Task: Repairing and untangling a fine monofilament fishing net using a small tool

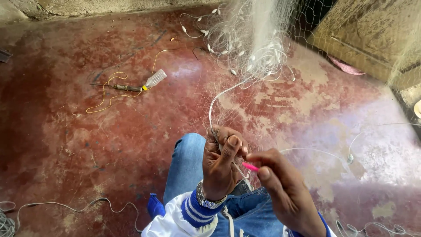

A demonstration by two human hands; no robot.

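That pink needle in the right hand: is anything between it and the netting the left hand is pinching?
Nothing visible. The pink needle in the right hand points straight at the fishing net gathered in the left hand, only open air between.

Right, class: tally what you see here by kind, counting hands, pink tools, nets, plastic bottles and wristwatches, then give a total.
Hands: 2, left hand and right hand
Pink tool: 1
Fishing net: 1
Plastic bottle: 1
Wristwatch: 1
Total: 6
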